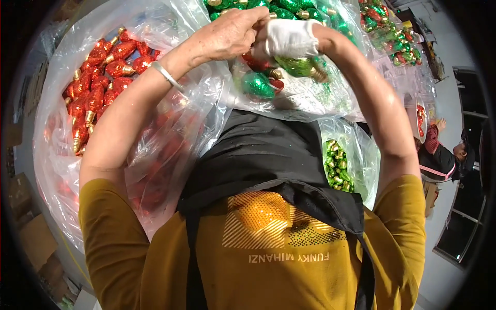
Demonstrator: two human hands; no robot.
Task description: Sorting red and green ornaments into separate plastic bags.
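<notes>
My bare left hand, with a silver bangle on its wrist, is closed and meets my right hand at the top middle. A white glove partly covers my right hand; its fingers curl in against the left fingertips. Whatever the fingers pinch is hidden. Just under the hands is a cluster of bulb-shaped glitter ornaments with gold screw bases: a light green bulb, blurred, a red bulb and a dark green bulb. Whether they hang from the hands or lie on the clear plastic I cannot tell.
To the left a large clear bag holds several red bulbs. More green bulbs lie beyond my hands. Small light green bulbs fill a bag near my right side. A co-worker is at the far right.
</notes>
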